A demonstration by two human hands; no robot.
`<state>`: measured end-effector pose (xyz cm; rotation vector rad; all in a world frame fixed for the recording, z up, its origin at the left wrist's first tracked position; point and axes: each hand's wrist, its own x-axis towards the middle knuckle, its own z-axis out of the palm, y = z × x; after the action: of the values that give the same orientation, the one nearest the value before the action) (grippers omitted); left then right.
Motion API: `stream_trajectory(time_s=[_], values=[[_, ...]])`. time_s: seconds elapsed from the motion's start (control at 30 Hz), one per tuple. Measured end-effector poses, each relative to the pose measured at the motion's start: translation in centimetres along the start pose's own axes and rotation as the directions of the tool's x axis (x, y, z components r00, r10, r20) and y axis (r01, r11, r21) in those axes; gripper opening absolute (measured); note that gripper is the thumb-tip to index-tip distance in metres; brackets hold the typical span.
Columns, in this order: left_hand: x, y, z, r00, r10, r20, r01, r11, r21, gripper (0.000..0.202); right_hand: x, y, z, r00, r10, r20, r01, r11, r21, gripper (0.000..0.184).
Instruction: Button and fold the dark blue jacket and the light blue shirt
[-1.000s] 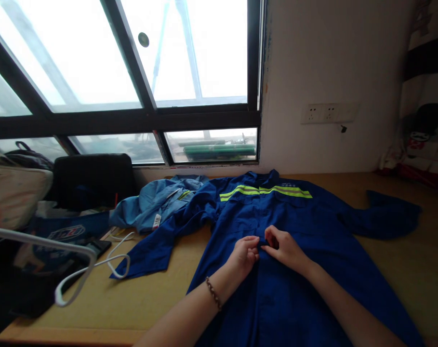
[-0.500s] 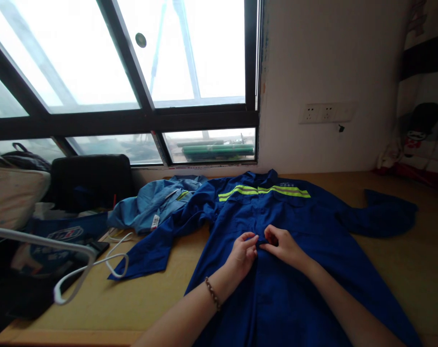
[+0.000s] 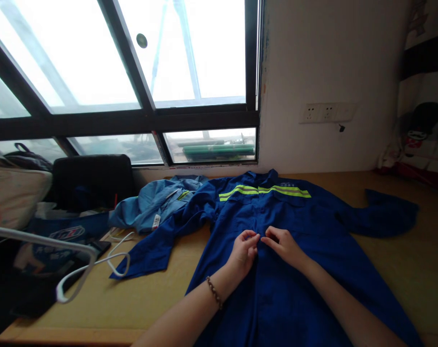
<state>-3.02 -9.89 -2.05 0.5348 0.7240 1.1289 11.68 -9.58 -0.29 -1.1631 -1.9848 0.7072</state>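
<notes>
A dark blue work jacket [image 3: 294,270] with yellow-green reflective strips across its chest lies spread face up, collar toward the window and sleeves out to both sides. My left hand [image 3: 243,250] pinches the front placket around the middle of the jacket, fingertips together. Close beside it, my right hand [image 3: 284,245] has its thumb and curled fingers on the other side of the same spot, gripping the cloth. Whatever small part of the placket lies between the fingertips is hidden. A braided bracelet [image 3: 214,293] circles my left wrist.
The jacket rests on a yellowish table [image 3: 106,303]. A crumpled light blue garment [image 3: 142,207] with a tag lies left of it. White tubing [image 3: 74,248] sticks out at the left, near a dark blue bag [image 3: 67,233]. Sockets [image 3: 327,113] sit on the wall.
The right thumb and fingers have closed slightly, and the fingertips of both hands have come a little nearer each other at the placket. The jacket lies as before.
</notes>
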Motion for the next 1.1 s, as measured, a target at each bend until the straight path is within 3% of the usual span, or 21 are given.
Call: stream_trajectory(time_s=[0.37,0.6,0.83,0.9,0.97,1.03,1.1], values=[[0.0,0.4,0.0,0.999,-0.027,-0.031,0.027,1.000,-0.004,0.037,-0.1,-0.1,0.4,0.998,-0.025,0.059,0.025,1.000,0.001,0.025],[-0.1,0.7,0.1,0.995,0.097,0.032,-0.101,0.981,0.168,0.029,0.2,0.8,0.7,0.998,0.055,0.029,-0.057,0.995,0.077,0.040],[0.2,0.5,0.0,0.984,0.123,0.131,-0.163,0.915,0.369,0.029,0.4,1.4,1.0,0.983,0.171,0.069,-0.178,0.976,0.122,0.045],[0.4,0.2,-0.3,0.982,0.124,0.140,-0.177,0.858,0.482,0.026,0.3,1.6,1.1,0.982,0.183,0.043,-0.185,0.981,0.052,0.045],[0.4,-0.1,-0.7,0.969,0.182,0.168,-0.247,0.755,0.607,0.020,0.3,1.9,1.3,0.984,0.170,-0.056,-0.174,0.980,-0.098,0.042],[0.3,-0.2,-1.0,0.928,0.291,0.233,-0.366,0.596,0.714,0.017,0.1,2.5,1.6,0.980,0.108,-0.166,-0.153,0.945,-0.289,0.033],[0.2,-0.3,-1.2,0.877,0.361,0.317,-0.450,0.387,0.805,0.027,-0.1,3.2,1.9,0.977,0.065,-0.202,-0.152,0.878,-0.455,0.028]])
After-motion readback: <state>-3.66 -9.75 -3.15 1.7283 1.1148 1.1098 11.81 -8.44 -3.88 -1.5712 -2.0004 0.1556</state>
